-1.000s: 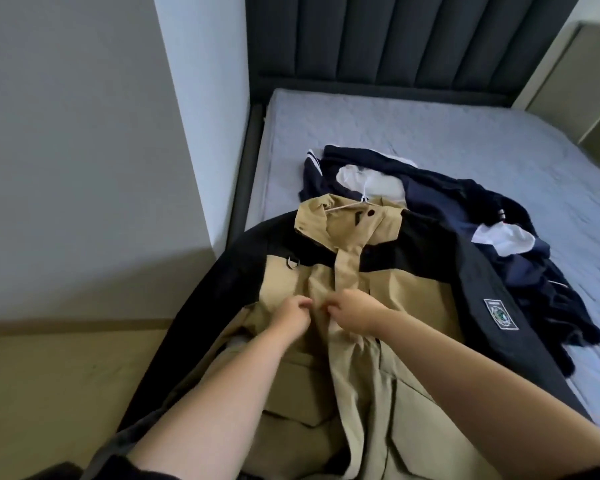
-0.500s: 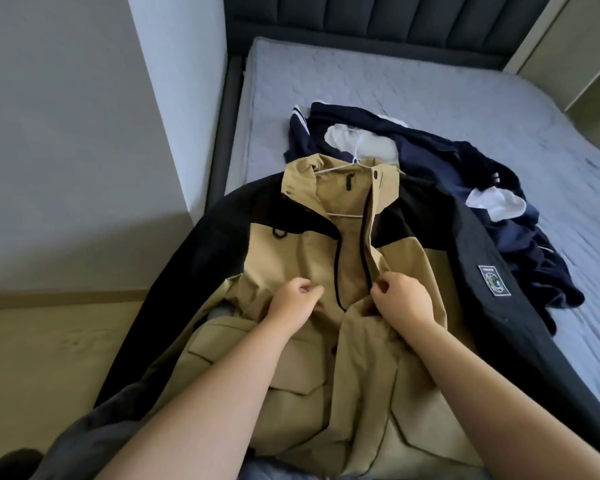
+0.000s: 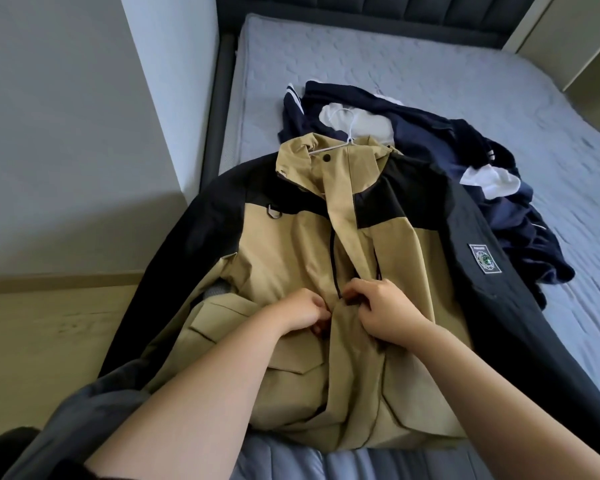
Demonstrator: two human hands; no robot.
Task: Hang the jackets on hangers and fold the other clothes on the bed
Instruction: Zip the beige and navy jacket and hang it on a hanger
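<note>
A tan and black jacket point(image 3: 284, 258) lies front-up on the bed point(image 3: 413, 60), with a white hanger point(image 3: 340, 142) inside its collar and the hook sticking out above. My left hand point(image 3: 300, 311) pinches the left front edge at mid-chest. My right hand point(image 3: 378, 308) grips the right front flap beside it, at the zip. The two hands almost touch. Behind the jacket lies a navy and white jacket point(image 3: 447, 140) in a crumpled heap.
A grey wall corner point(image 3: 160, 81) stands close on the left of the bed. The dark padded headboard point(image 3: 378, 8) runs along the far end. Wooden floor point(image 3: 49, 323) shows lower left. A dark grey garment point(image 3: 77, 420) hangs over the bed's near left edge.
The front of the tan jacket was spread open half a second ago; now my hands have come together at the middle and the flaps are drawn closed over the zip.
</note>
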